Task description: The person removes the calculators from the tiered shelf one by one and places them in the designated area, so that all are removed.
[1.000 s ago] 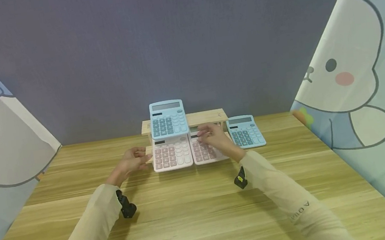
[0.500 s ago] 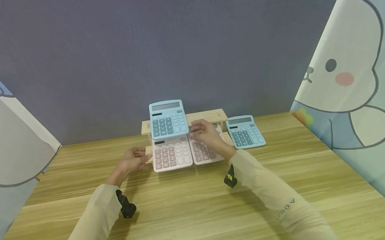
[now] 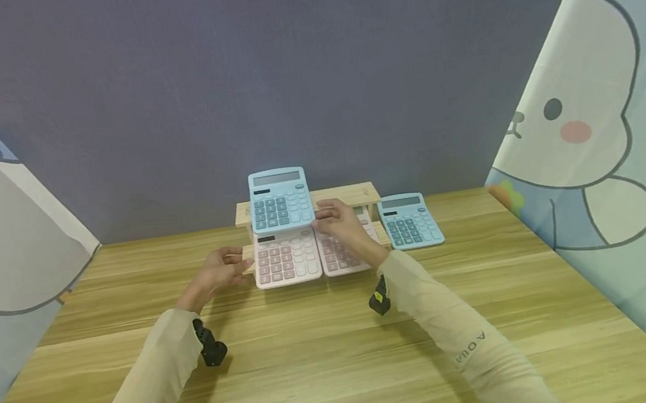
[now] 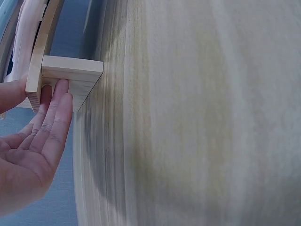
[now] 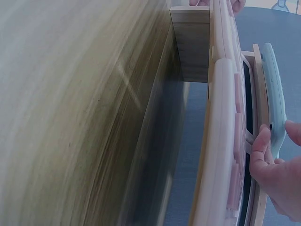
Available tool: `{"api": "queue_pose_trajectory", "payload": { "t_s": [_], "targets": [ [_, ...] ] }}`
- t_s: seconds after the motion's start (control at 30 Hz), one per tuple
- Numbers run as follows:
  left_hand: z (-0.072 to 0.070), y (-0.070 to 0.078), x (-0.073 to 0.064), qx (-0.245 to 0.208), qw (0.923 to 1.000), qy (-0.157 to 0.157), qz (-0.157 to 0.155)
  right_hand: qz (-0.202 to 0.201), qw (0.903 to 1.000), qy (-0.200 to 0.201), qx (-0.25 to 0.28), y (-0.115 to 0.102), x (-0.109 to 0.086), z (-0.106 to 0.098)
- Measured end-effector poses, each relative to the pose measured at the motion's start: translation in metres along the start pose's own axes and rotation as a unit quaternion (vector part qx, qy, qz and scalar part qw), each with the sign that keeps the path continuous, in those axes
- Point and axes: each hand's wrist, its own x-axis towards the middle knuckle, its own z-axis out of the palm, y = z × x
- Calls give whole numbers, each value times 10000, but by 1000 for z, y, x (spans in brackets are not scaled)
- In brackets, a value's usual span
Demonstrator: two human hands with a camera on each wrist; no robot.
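Observation:
A two-tier wooden stand [image 3: 349, 194] holds a light blue calculator [image 3: 280, 201] on its upper shelf, at the left. Two pink calculators, a left one [image 3: 286, 261] and a right one [image 3: 339, 259], lean side by side on the lower shelf. My left hand [image 3: 217, 273] grips the lower shelf's left end, thumb above and fingers [image 4: 55, 120] beneath. With my right hand [image 3: 347, 227] I pinch the lower right corner of the blue calculator. In the right wrist view its thumb [image 5: 294, 132] is on the front side and the other fingers are behind. My right hand covers part of the right pink calculator.
A second blue calculator [image 3: 410, 220] stands tilted just right of the stand. Behind everything rises a dark grey wall panel [image 3: 307, 81]. Cartoon-printed cloths flank both sides of the wooden table [image 3: 308, 367].
My right hand has moved left and slightly up from over the right pink calculator to the blue calculator's corner and now pinches it. My left hand keeps its grip on the shelf end.

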Motion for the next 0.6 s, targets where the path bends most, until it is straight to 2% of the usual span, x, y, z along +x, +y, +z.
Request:
{"api": "queue_pose_trajectory", "payload": {
  "t_s": [0.37,0.6],
  "targets": [
    [-1,-1,0,71,10000,52,-23,-17,9999,-2,118,2,3,7],
    [-1,-1,1,92,9999,36,22,35,9998,185,3,3,5,11]
  ]
}}
